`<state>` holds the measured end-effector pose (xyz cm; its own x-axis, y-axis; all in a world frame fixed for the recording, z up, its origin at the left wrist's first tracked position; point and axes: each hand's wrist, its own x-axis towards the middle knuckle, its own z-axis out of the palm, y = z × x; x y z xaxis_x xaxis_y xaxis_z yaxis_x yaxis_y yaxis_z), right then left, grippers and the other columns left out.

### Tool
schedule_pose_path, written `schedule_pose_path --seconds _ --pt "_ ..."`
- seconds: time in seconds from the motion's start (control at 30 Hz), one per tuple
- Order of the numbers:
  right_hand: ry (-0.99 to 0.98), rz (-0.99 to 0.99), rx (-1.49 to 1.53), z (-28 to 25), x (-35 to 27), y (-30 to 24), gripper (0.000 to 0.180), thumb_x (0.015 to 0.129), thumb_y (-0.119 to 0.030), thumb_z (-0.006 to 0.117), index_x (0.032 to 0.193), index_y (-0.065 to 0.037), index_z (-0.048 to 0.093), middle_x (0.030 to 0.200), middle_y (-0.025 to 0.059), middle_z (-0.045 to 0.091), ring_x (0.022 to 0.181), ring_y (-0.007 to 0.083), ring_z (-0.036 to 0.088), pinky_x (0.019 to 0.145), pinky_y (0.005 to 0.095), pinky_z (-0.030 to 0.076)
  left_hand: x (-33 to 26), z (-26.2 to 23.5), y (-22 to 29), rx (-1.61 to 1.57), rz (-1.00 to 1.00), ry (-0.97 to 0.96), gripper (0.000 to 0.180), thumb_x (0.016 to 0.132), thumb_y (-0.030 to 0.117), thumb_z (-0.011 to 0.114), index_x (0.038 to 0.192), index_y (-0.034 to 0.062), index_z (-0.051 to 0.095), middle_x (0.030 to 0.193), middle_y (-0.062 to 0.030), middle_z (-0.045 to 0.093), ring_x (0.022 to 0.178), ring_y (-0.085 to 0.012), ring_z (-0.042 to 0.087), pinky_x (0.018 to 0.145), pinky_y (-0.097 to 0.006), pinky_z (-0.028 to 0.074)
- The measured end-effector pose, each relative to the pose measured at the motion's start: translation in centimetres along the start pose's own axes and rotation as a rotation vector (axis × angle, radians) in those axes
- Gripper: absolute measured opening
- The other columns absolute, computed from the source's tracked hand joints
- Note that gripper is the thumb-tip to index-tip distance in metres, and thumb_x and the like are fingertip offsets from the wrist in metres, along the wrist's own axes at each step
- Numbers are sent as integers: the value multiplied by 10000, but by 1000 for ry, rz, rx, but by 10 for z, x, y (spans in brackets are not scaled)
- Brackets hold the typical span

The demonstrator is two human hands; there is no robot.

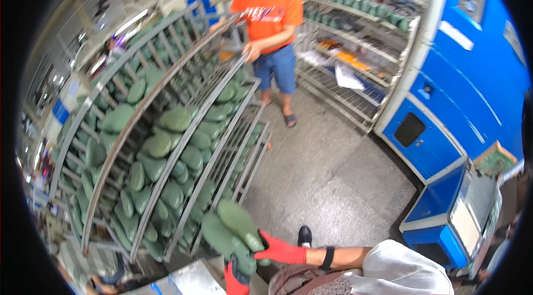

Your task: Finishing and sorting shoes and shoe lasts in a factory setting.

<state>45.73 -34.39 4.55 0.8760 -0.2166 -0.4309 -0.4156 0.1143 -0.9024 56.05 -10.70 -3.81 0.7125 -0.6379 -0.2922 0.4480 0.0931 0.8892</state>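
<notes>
At the lower edge, the left hand, in a red glove with dark facing, meets the lower end of the green foot-shaped forms; its fingers are partly hidden, so its closure cannot be determined. The right hand, in a matching glove, pinches the same forms near their lower ends. The forms are held near the close corner of the metal rack, broad ends upward. A desk with a light top lies left of the left hand. The rack carries tiers of similar forms. A blue machine stands right, across the grey floor. Farther back, a person in an orange shirt places one hand at the rack's far end, near a wire shelf unit.
</notes>
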Motion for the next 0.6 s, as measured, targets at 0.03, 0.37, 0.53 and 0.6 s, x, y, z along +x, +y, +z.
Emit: schedule_pose_path --seconds 0.03,0.37,0.53,0.6 --pt "53 11 -63 -14 6 2 1160 746 -578 755 1544 35 179 1455 302 451 1338 375 485 1078 397 408 12 19 4 -256 -109 76 347 1049 250 496 1332 51 531 1264 -97 624 1112 -228 628 994 -394 500" --pt "112 0 184 -99 34 13 1009 809 -410 773 1543 16 226 1471 215 470 1355 285 473 1094 347 390 97 124 45 -161 -261 46 353 1002 108 588 1344 42 532 1215 -85 644 1053 -206 652 925 -363 552" --pt "64 -125 362 -112 51 -6 795 866 -275 755 1473 14 331 1386 156 520 1271 225 502 1059 350 412 120 116 51 54 -301 6 326 1001 138 599 1309 32 572 1164 -43 666 993 -152 653 871 -306 538" --pt "-2 -69 346 -108 61 -4 808 866 -238 762 1488 14 314 1421 154 499 1307 221 476 1072 348 403 117 108 48 127 -190 46 334 997 143 605 1311 32 574 1160 -38 671 984 -155 661 872 -312 541"
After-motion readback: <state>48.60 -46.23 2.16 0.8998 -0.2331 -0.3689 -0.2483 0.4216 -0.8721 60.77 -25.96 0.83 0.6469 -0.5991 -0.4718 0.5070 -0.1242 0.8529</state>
